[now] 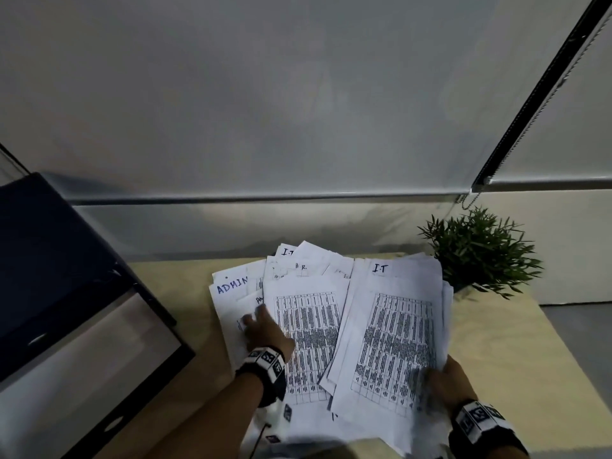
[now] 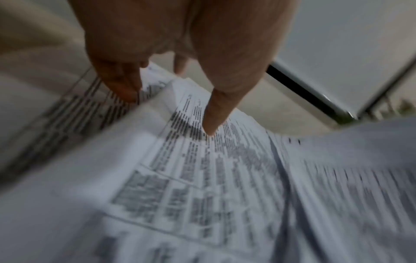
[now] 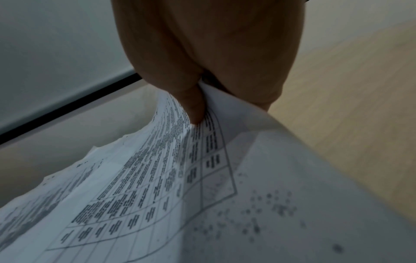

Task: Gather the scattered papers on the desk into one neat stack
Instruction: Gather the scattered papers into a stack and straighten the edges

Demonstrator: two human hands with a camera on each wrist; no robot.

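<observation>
White printed papers (image 1: 308, 326) lie fanned over each other on the light wooden desk (image 1: 496, 352); some carry handwritten labels such as "ADMIN" and "I.T". My right hand (image 1: 443, 376) grips the near right corner of a lifted bundle of sheets (image 1: 394, 326), and the thumb (image 3: 198, 113) presses on top of the bundle (image 3: 157, 178). My left hand (image 1: 261, 326) rests on the left part of the spread. Its thumb (image 2: 211, 124) touches a table-printed sheet (image 2: 202, 178) and its fingertips (image 2: 126, 89) touch the sheet beside it, a raised paper edge between them.
A dark-framed box or screen (image 1: 66, 293) stands at the desk's left. A small green potted plant (image 1: 480, 253) sits at the back right, right behind the held bundle. A grey wall runs close behind the papers. The desk's right edge (image 1: 563, 339) drops off to the floor.
</observation>
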